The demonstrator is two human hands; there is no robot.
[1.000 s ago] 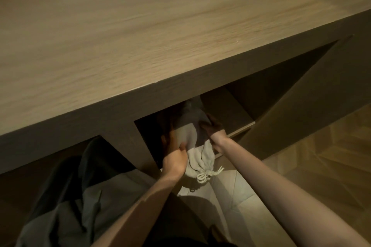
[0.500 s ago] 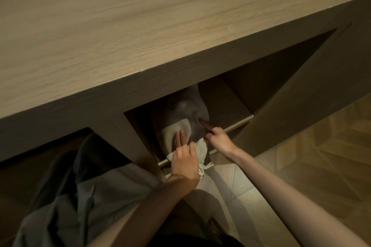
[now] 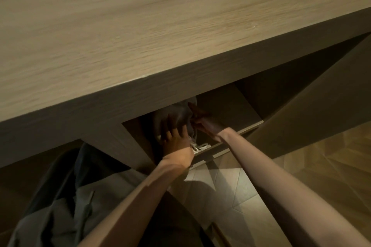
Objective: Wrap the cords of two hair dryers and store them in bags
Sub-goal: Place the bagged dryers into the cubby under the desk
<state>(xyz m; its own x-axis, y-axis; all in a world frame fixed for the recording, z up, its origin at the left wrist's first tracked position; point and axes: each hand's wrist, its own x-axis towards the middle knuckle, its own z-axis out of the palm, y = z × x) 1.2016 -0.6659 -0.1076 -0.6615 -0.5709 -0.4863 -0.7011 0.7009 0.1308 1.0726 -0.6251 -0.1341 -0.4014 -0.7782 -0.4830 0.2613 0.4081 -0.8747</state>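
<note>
A grey drawstring bag (image 3: 179,115) with something bulky inside lies in the open drawer (image 3: 244,131) under the wooden desk top, mostly in shadow. Its white drawstring (image 3: 200,147) trails over the drawer's front edge. My left hand (image 3: 175,139) presses on the near part of the bag with fingers spread. My right hand (image 3: 202,124) is at the bag's right side, with bent fingers gripping the fabric. No hair dryer or cord is visible.
The wide wooden desk top (image 3: 140,26) overhangs the drawer and hides its back. A slanted wooden side panel (image 3: 311,114) stands to the right. Grey cloth (image 3: 66,206) lies at lower left. Pale tiles (image 3: 224,188) and parquet (image 3: 331,162) cover the floor.
The bag has gone deeper into the drawer, so only its drawstring reaches the front edge. Both hands moved forward with it; my right hand went from one finger touching to gripping.
</note>
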